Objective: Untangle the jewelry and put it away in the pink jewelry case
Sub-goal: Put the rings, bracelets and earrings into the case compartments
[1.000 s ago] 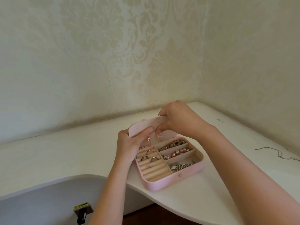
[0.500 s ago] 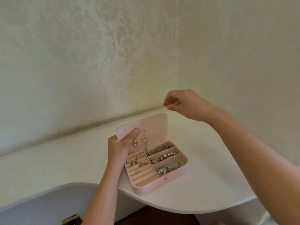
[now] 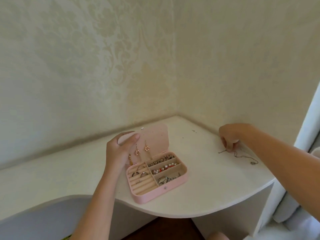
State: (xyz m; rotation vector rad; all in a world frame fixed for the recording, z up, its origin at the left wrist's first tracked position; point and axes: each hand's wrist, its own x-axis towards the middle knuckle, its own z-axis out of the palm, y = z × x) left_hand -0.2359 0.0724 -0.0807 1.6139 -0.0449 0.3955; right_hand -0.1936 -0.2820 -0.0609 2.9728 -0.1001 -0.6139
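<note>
Two hands work well apart, one on each side of the pink jewelry case [image 3: 160,194], which lies open near the curved front edge of the white worktop [image 3: 69,170]. On the case's left, the left hand [image 3: 121,149] grips the left corner of the lid [image 3: 155,137], thumb across its inside face, and the lid stands upright. Two pearl-ring earrings [image 3: 146,148] hang on the lid's inside. A third gold piece [image 3: 129,157] beside them is half hidden by the hand.

The case's base has four sections. The left one holds cream ring rolls [image 3: 145,185] with about four small rings pushed in, though they are too small to count surely. The right side has three troughs: dull beads [image 3: 161,159] at the back, pearls and red beads [image 3: 164,168] in the middle, and tangled silver pieces [image 3: 166,179] at the front. One metal snap [image 3: 165,187] shows on the front wall.

Right of the case, a few dark specks [image 3: 193,131] dot the worktop. Far to the case's right, the right hand [image 3: 229,137] curls down and pinches one thin chain [image 3: 242,155] lying on the worktop, its small pendant [image 3: 252,163] trailing near the forearm.
</note>
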